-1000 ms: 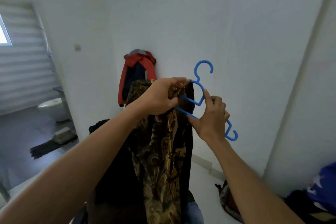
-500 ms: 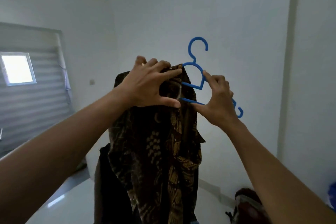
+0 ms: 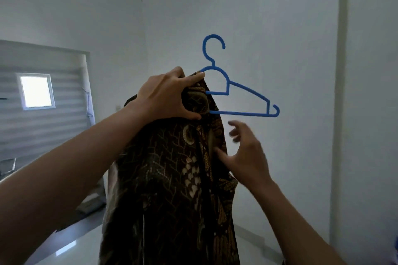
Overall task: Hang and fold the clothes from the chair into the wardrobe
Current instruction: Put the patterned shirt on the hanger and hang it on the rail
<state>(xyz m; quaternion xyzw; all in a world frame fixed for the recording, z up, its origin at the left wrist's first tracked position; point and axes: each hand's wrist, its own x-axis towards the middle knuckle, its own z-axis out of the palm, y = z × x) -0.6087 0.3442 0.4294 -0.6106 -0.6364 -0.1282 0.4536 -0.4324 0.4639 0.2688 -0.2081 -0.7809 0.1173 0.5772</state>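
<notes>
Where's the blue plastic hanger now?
Head view, centre: blue plastic hanger in front of the wall, one end inside the brown patterned shirt the left hand grips.

I have one view only, the head camera: wide-angle, facing forward at the white wall [image 3: 290,28], with the left hand [image 3: 165,97] and right hand [image 3: 247,157] near the lens.

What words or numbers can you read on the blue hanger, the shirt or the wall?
None. The blue hanger is plain, the patterned shirt shows only leaves and swirls, with no tag in view, and the wall bears no sign or writing.
</notes>
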